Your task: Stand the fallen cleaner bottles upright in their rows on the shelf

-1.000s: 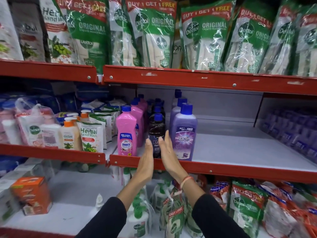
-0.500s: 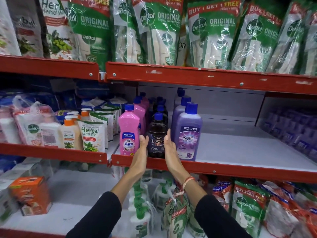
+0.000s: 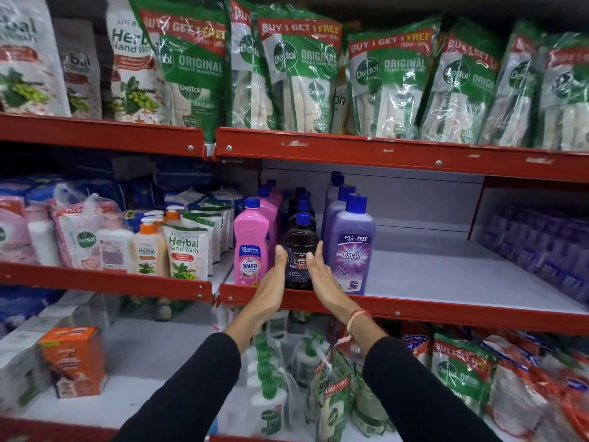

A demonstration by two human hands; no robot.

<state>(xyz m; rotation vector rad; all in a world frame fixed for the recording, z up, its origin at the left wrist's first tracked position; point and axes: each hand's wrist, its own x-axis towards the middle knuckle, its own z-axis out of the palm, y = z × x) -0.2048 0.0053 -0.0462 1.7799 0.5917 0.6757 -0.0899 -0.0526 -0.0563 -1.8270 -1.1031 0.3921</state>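
Three rows of upright cleaner bottles with blue caps stand on the middle shelf (image 3: pixel 414 309). The pink bottle (image 3: pixel 250 247) heads the left row, the dark bottle (image 3: pixel 299 247) the middle one, the purple bottle (image 3: pixel 353 250) the right one. My left hand (image 3: pixel 274 282) lies flat against the dark bottle's left side. On its right side my right hand (image 3: pixel 322 275) does the same, so the bottle is clasped between both palms at the shelf's front edge. No fallen bottle is visible.
Bare white shelf board (image 3: pixel 446 269) stretches right of the purple row. Herbal hand wash pouches (image 3: pixel 186 250) and pump bottles fill the left bay. Green refill packs (image 3: pixel 392 84) hang over the top shelf edge. An orange box (image 3: pixel 75 358) sits on the lower shelf.
My hands went from hovering in front of the dark bottle to pressing on its two sides. The dark bottle now stands nearer the front edge, level with the pink and purple ones.
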